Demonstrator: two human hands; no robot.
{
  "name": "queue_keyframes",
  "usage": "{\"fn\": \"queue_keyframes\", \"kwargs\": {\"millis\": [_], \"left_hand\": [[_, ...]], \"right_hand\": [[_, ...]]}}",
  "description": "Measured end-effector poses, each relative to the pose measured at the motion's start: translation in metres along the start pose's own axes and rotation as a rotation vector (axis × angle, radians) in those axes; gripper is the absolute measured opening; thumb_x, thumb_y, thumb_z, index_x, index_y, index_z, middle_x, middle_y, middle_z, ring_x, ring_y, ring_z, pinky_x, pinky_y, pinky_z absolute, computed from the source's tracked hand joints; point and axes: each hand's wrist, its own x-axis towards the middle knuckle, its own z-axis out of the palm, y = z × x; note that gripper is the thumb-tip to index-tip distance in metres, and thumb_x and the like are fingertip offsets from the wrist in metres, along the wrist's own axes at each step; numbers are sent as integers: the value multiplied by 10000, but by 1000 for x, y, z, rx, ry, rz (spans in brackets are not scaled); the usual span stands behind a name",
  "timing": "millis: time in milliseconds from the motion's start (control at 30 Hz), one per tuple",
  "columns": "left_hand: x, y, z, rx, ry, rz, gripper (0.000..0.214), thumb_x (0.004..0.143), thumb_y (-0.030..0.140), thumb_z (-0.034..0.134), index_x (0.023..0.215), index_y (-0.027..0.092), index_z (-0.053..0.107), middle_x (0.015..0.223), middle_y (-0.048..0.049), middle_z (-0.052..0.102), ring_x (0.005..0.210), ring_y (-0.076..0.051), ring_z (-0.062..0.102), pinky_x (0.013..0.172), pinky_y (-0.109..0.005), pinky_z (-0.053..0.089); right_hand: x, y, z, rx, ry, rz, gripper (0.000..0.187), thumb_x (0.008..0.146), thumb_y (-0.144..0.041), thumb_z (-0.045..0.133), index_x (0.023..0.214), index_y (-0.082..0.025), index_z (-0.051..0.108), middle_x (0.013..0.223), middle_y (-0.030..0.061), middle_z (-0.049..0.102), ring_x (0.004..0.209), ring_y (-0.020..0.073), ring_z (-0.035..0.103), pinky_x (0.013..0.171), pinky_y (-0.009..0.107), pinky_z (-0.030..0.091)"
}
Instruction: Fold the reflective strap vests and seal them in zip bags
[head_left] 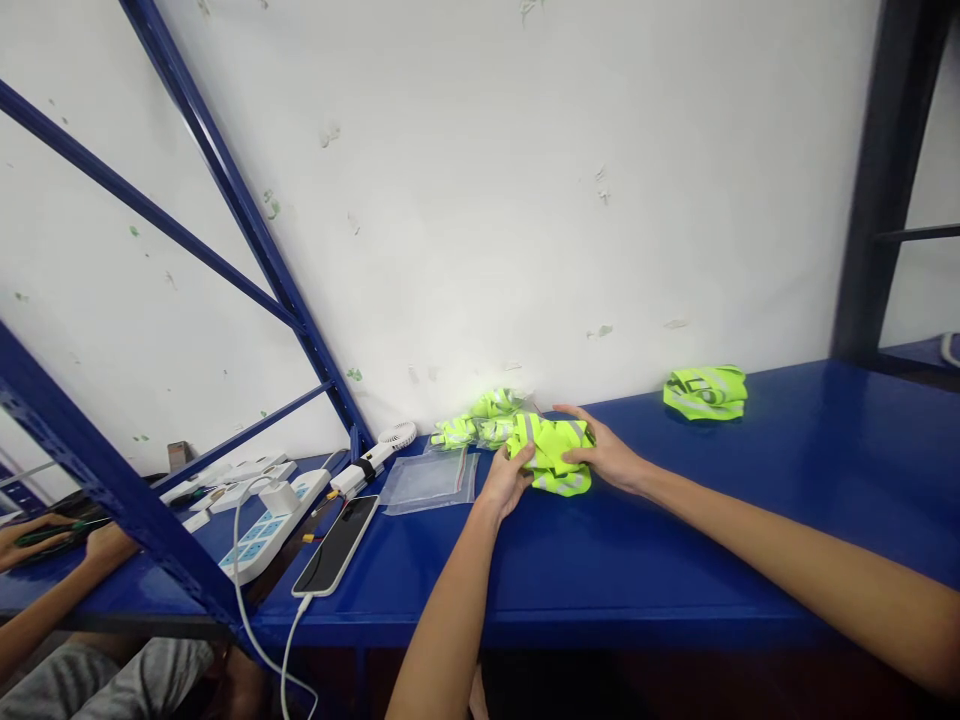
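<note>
Between my two hands is a bunched yellow-green reflective vest [553, 450] with silvery strips, just over the blue table. My left hand [510, 478] grips its left side, thumb on top. My right hand [604, 455] is closed on its right edge, thumb in front and a finger stretched out behind. Behind my left hand lie more vests of the same colour in clear bags [466, 428], partly hidden by the one I hold. Flat clear plastic bags [431, 480] rest to the left. Another folded vest [705, 391] sits apart at the right, near the wall.
A phone [337, 545] with a white cable lies left of my arm, near a power strip [274, 525] and a small white fan [397, 435]. Blue rack posts [112, 480] rise at the left. Beyond them, another person's hands [109, 545] are at the same surface.
</note>
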Motion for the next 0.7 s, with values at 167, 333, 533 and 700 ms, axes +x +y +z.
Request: {"fn": "queue_keyframes", "kwargs": {"millis": [167,333,533,700], "left_hand": [[3,-5,-1,112,18,-54,539,744,466,718,1142,167,513,1014,-116,660,678,-145,665,559,-246,552],[6,-9,1,171,81,-10,573,739,458,723,1175,196,459,898,-47,634,529,-85,605,443,-184,512],[4,-10,0,199,91,-47,853,779,383,702,1446,366,169,1024,-48,624,549,-74,611,511,-231,556],[6,-13,2,239,148,-25,736,819,341,649,1455,319,279,1055,-69,628,535,-55,571,482,-205,527]], "right_hand": [[1,-2,-4,-319,16,-92,598,643,-139,656,1224,-219,536,1062,33,650,879,206,631,754,313,527],[0,3,-10,-645,-47,-306,444,749,-222,615,1189,-226,553,1162,56,624,1022,249,607,895,379,475],[-2,13,-15,-764,-114,-387,375,822,-293,589,1191,-240,556,1291,84,573,1206,272,522,1016,431,399],[-8,12,-11,-714,-182,-379,536,840,-328,601,1354,-281,454,1493,66,381,1368,260,352,1123,455,277]]}}
